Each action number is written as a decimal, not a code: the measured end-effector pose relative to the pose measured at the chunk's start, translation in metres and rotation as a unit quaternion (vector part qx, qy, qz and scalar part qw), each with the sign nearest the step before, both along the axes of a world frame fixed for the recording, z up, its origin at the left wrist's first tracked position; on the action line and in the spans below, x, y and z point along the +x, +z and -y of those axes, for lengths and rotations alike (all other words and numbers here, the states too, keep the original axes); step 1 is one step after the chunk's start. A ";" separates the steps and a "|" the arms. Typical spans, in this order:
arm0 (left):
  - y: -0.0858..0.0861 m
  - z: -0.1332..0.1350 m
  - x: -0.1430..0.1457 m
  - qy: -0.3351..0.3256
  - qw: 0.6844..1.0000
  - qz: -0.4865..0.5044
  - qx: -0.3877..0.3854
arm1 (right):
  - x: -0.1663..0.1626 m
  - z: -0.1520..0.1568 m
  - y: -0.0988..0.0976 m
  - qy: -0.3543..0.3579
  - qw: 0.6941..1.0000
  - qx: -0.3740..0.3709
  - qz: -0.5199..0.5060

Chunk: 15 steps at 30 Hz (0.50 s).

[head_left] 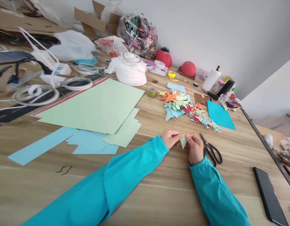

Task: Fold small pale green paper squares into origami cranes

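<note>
A small folded piece of pale green paper (183, 142) is held between both hands just above the wooden table (159, 194). My left hand (171, 138) pinches its left side and my right hand (195, 148) pinches its right side; both wear teal sleeves. Black-handled scissors (212, 151) lie right beside my right hand. Farther back sits a pile of folded paper shapes (182, 105) in green, orange, red and blue.
Large pale green sheets (95, 106) and light blue offcuts (64, 141) lie to the left. A teal sheet (220, 114), a dark phone (269, 197), tape rolls (77, 83), a white kettle-like pot (130, 70) and bags crowd the back.
</note>
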<state>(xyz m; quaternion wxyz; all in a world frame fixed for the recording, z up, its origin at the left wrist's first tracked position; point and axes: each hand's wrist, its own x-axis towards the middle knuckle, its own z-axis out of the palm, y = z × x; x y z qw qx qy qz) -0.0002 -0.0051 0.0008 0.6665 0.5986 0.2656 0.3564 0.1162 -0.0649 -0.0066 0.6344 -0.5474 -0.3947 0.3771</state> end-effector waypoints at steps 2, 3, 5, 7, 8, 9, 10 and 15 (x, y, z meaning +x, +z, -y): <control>-0.002 -0.001 0.001 -0.005 1.000 -0.001 -0.021 | 0.000 0.000 0.000 -0.002 1.000 0.002 0.002; -0.003 -0.001 0.001 -0.004 1.000 -0.004 -0.023 | 0.000 0.000 0.000 -0.001 1.000 0.003 0.002; -0.005 -0.002 0.001 0.000 1.000 -0.004 -0.015 | 0.000 0.001 0.000 0.002 1.000 0.004 -0.002; -0.005 -0.002 0.000 0.000 1.000 0.006 -0.005 | -0.001 0.001 -0.001 0.005 1.000 0.007 -0.009; -0.005 -0.003 0.000 -0.002 1.000 0.015 -0.003 | -0.001 0.001 -0.001 0.006 1.000 0.008 -0.013; -0.004 -0.003 0.000 -0.005 1.000 0.022 -0.001 | -0.001 0.002 -0.001 0.007 1.000 0.009 -0.015; -0.003 -0.003 -0.001 -0.010 1.000 0.026 0.001 | -0.001 0.002 -0.001 0.010 1.000 0.010 -0.016; -0.001 -0.004 -0.002 -0.040 0.999 0.008 0.001 | -0.002 0.002 0.001 0.033 0.999 0.017 -0.015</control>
